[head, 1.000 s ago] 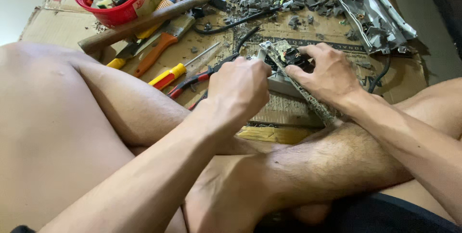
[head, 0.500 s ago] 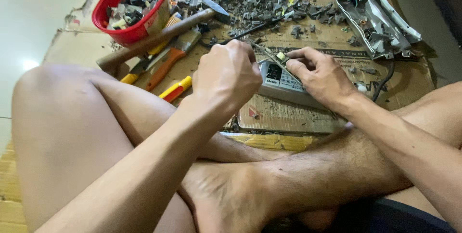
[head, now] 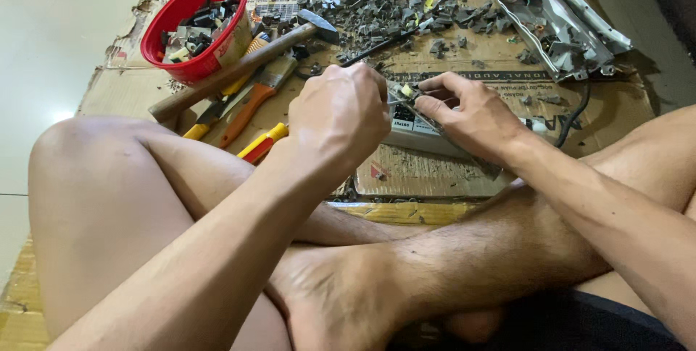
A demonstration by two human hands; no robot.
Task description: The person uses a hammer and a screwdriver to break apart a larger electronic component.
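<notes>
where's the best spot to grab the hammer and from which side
Probably the bare lower end of the hammer's wooden handle, near the cardboard edge, coming from above on the person's left. The metal head lies up among the scrap pieces, beside the red bowl, while the pliers crowd the middle.

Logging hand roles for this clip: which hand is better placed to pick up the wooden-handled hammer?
Probably the left hand: the wooden-handled hammer lies just left of it on the cardboard sheet, while the right hand is pinned on the grey electronic unit, farther away.
</notes>
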